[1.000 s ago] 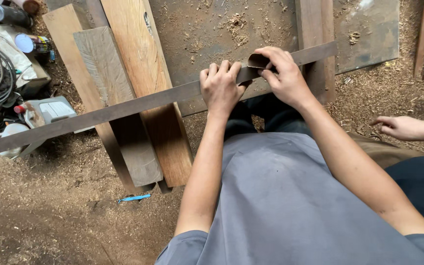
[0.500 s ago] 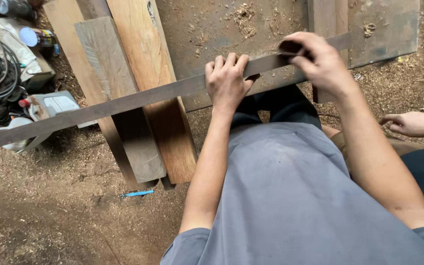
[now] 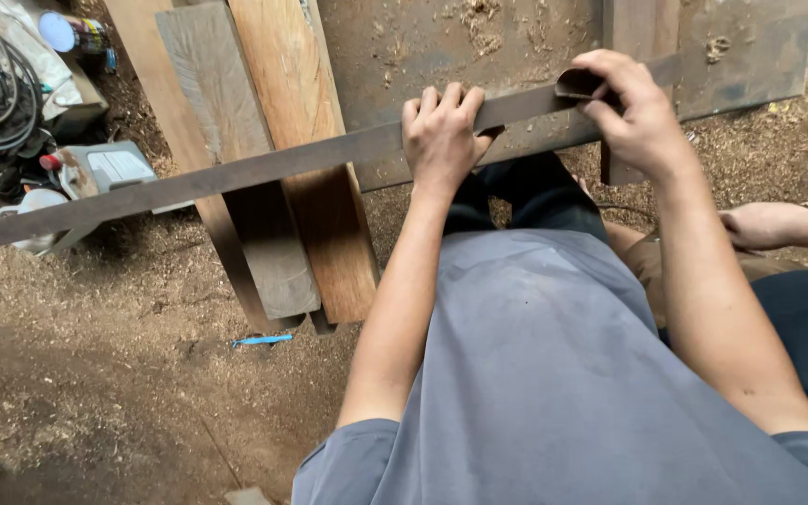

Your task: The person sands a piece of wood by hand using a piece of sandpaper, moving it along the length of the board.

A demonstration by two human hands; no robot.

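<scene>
Since the frame a second back, the right hand (image 3: 642, 117) has slid further out along the long dark wooden strip (image 3: 264, 170), away from the left hand (image 3: 441, 136), which stayed put near the middle. Right fingers are curled, pinching a folded brown scrap, sandpaper by the look of it (image 3: 580, 84), against the strip's top edge. Left fingers lie together, draped over the strip, pinning it across the lap.

Progress-wise, my guess is the rubbing is only partway: the right hand is working one end, and the long stretch left of the left hand looks untouched, though I can't tell the surfaces apart.

Counts: one strip, one sandpaper scrap, three boards (image 3: 301, 103) lying under the strip, one other person's hand (image 3: 759, 224) right of it.
</scene>
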